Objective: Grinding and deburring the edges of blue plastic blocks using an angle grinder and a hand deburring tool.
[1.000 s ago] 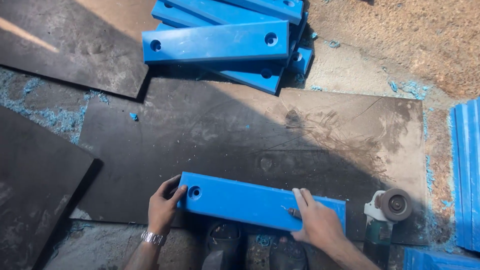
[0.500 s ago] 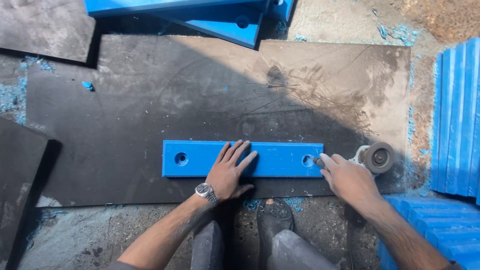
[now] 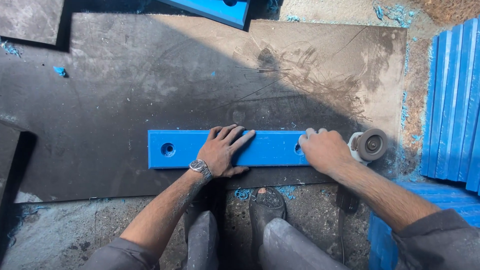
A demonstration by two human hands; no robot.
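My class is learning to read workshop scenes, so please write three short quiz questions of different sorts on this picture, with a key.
1. True or false: the left hand lies flat on the blue bar.
2. What sits by the right hand? A) grinder B) hammer C) saw
3. Fill in: the bar lies on a dark ____.

Key:
1. True.
2. A, the grinder.
3. Sheet.

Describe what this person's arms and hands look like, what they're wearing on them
Both forearms are bare, with grey sleeves pushed up near the elbows. The left hand has a metal wristwatch with a dark round dial at the wrist. The right hand wears no glove, ring or band that shows. Pale dust speckles both forearms.
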